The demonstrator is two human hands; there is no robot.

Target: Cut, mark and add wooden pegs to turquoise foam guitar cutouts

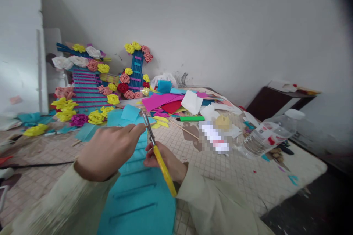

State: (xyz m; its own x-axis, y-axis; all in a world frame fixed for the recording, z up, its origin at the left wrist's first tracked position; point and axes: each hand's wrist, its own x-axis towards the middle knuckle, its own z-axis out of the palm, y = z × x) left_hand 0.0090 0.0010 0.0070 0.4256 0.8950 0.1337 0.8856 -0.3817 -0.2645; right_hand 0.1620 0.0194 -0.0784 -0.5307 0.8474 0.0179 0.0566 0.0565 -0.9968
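Observation:
My right hand [168,161] is closed around yellow-handled long-nose pliers [162,167], whose metal jaws point up and away from me. At the jaws, my left hand [111,148] is closed in a pinch on what looks like a thin stick [146,125]; most of it is hidden by the fingers. Below both hands lies a long blue paper-covered piece [138,194] with a rounded near end and several dark raised strips across it. Part of its far end is hidden behind my left hand.
Two blue decorated models [89,90] with paper flowers lean at the back left. Coloured paper sheets [160,101], a green marker [191,118] and a wooden stick [183,129] lie beyond my hands. A plastic bottle [271,136] lies tilted at right, near the table edge.

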